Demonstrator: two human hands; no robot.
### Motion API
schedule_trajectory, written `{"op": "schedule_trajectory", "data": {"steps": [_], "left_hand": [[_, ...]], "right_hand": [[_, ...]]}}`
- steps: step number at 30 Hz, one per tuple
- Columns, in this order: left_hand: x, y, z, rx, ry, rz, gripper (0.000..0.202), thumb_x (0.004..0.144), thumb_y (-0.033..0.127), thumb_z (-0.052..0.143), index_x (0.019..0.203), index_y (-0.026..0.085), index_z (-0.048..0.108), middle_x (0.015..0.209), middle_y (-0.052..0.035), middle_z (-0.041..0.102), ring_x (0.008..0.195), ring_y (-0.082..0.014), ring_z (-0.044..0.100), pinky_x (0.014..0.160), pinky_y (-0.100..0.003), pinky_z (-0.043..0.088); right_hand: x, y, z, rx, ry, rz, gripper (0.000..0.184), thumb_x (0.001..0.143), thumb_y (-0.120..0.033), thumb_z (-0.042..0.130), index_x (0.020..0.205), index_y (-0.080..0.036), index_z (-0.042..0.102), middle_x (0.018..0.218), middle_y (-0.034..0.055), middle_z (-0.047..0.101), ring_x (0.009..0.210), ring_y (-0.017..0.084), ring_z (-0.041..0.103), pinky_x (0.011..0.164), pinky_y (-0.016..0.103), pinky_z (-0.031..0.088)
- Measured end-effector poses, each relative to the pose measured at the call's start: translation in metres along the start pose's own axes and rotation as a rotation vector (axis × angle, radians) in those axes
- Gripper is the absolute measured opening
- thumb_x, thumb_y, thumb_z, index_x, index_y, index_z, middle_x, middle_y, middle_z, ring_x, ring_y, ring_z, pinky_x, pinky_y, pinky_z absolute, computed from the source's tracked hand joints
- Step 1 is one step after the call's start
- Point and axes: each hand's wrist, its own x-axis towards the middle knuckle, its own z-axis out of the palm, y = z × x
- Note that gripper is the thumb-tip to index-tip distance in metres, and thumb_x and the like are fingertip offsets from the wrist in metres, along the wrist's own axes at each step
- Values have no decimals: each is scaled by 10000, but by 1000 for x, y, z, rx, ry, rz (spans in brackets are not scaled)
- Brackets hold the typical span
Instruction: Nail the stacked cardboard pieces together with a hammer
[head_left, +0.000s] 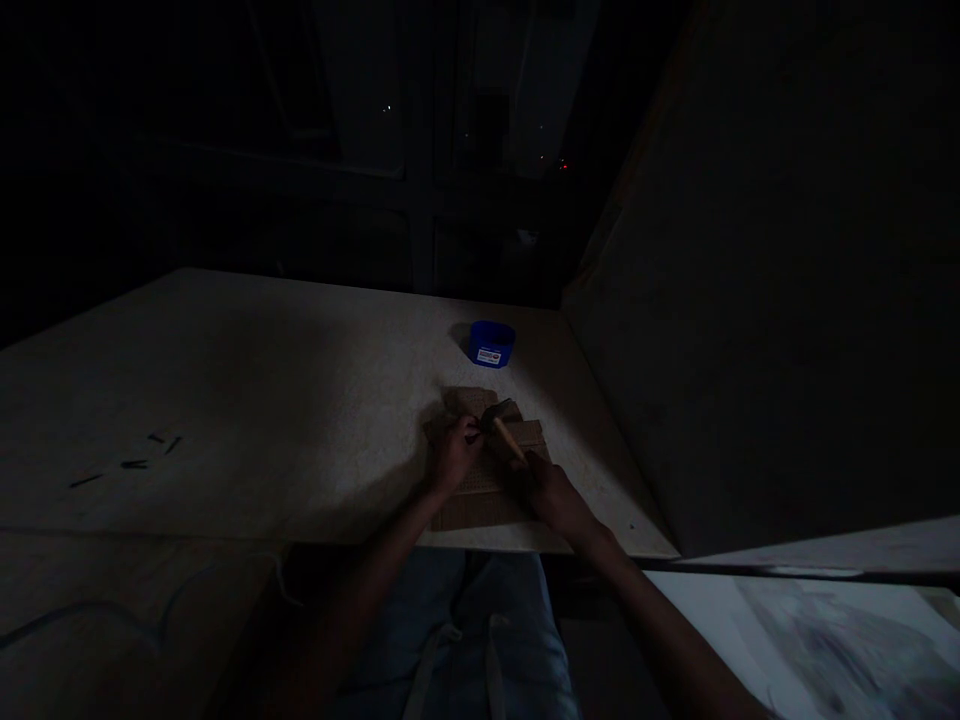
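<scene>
A piece of brown cardboard (471, 510) lies on the pale tabletop near its front edge. My right hand (556, 497) is wrapped round the wooden handle of a hammer (508, 436), whose dark head is over the cardboard. Beside the hammer head, my left hand (454, 453) rests on the cardboard with its fingers pinched together. Whatever is between those fingers is too dark and small to make out.
A blue plastic tub (491, 345) with a white label stands beyond the cardboard. Several thin dark pieces (135, 464) lie at the table's left. A tall dark panel (765, 300) rises along the right side. The room is very dim.
</scene>
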Motion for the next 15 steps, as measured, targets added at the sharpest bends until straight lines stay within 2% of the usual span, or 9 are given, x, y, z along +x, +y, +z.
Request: {"op": "schedule_trajectory", "data": {"steps": [4,8,11,15], "left_hand": [[0,-3,-1,-27,-17,7,189,815,72,611,976,170,600,930,-62,743,884,-176,727,791,-294,569],[1,-7,-1,-56,-22,41,238,839,119,635,1068,176,607,932,-61,747,894,-184,727,836,-341,572],[0,-8,-2,-40,-36,64,288,856,140,640,1137,182,596,939,-61,747,912,-189,722,871,-374,565],[-4,-3,-13,15,-18,139,340,844,131,644,1173,189,586,1041,-67,732,966,-174,701,907,-363,550]], "right_hand": [[-1,4,2,176,102,-18,521,980,-558,333,1098,-134,613,998,153,715,905,271,670,724,311,424],[0,15,10,242,163,4,574,943,-625,350,1074,-135,619,993,140,703,900,264,648,739,317,441],[-1,24,19,281,197,22,601,922,-682,346,965,-142,607,902,126,681,803,236,618,645,294,426],[-9,28,26,349,236,24,627,923,-706,350,999,-143,613,786,83,641,681,194,564,544,262,383]]}}
